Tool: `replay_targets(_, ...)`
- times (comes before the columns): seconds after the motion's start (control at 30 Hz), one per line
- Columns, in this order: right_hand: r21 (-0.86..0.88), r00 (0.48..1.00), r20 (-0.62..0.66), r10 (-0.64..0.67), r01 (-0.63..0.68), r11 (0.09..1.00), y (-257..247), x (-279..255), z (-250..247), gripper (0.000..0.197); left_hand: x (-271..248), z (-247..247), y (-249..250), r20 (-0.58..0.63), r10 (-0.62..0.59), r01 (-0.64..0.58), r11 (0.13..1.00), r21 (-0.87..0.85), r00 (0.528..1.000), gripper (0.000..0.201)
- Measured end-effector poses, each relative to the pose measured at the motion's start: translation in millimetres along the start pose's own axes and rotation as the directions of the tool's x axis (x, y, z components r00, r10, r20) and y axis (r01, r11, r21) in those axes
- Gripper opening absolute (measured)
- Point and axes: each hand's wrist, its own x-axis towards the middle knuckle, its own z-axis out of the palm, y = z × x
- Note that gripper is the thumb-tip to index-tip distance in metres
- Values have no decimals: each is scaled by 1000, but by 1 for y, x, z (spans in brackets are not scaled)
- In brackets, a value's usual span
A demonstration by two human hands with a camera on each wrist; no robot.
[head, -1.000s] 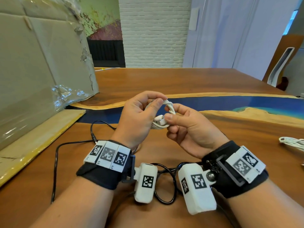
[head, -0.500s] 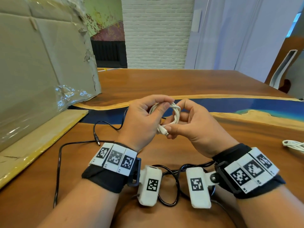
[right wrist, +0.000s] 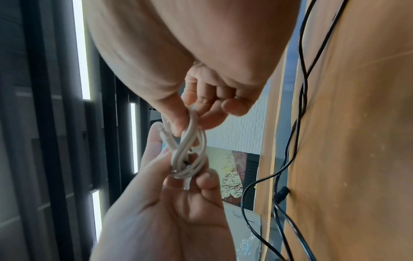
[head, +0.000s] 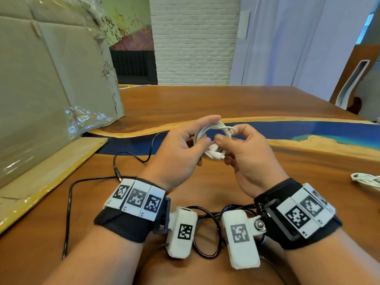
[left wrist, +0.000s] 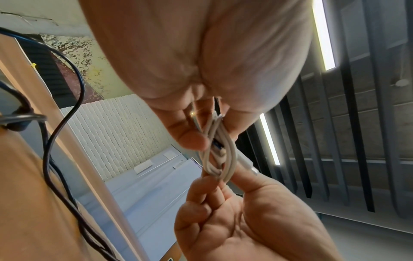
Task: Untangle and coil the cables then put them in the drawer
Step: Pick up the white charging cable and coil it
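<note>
Surface (head: 205, 103): wide wooden top with a blue band running across it, a big cardboard box (head: 41, 89) leaning at my far left.

Black cable (head: 70, 202): lies loose on the surface, trailing from near the box down under my wrists, not yet coiled. A second white bundle (head: 368, 179) sits well apart at the right edge.

My left hand (head: 176, 155) and right hand (head: 248, 153) meet above the surface at centre, both curled on the white cable (head: 213, 132). Left thumb and fingers pinch the coil's left side; right fingers pinch its right side, thumb near the plug end.

White cable: a small coil of several loops, held in the air between both hands, plane of the loop roughly facing me, long axis running left to right. In the wrist views (left wrist: 220, 155) (right wrist: 190, 150) the loops cross in a figure-eight, with a connector tucked at the middle.

Judgement: the loose end still needs securing; the right hand is nearer the plug. No drawer in view.
</note>
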Motion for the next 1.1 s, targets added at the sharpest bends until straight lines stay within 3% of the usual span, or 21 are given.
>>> replay_targets(0.1, 27, 999, -24, 27, -27, 999, 3, 2, 0, 20, 1, -1, 0, 35, -44, 43, 999, 33, 998, 59)
replay_targets(0.23, 38, 994, -28, 103, -102, 994, 6, 3, 3, 15, 1, -4, -3, 28, -83, 83, 997, -4, 996, 59)
replay_targets(0.37, 213, 986, 59, 155, -164, 963, -2, 0, 3, 11, 2, -4, -5, 43, -81, 82, 996, -17, 996, 62)
replay_targets(0.47, 173, 982, 152, 111, -137, 975, -10, -1, -3, 8, 3, -5, -6, 29, -78, 80, 994, -75, 997, 62)
replay_targets(0.7, -85, 955, 289, 70, -47, 995, -20, 0, -22, 40, 5, -3, -8, -8, -77, 74, 972, -225, 997, 58)
replay_targets(0.9, -168, 952, 300, 57, -6, 986, -16, 0, -22, 60, 6, -6, -10, -66, -90, 70, 962, -263, 994, 53)
replay_targets(0.97, -150, 961, 273, 52, -11, 989, -15, 0, -20, 52, 7, -5, -9, -94, -87, 59, 962, -266, 992, 54)
replay_targets(1.1, -225, 982, 187, 27, 16, 974, -14, 0, -19, 15, 8, -5, -10, -148, -77, 35, 963, -268, 986, 57)
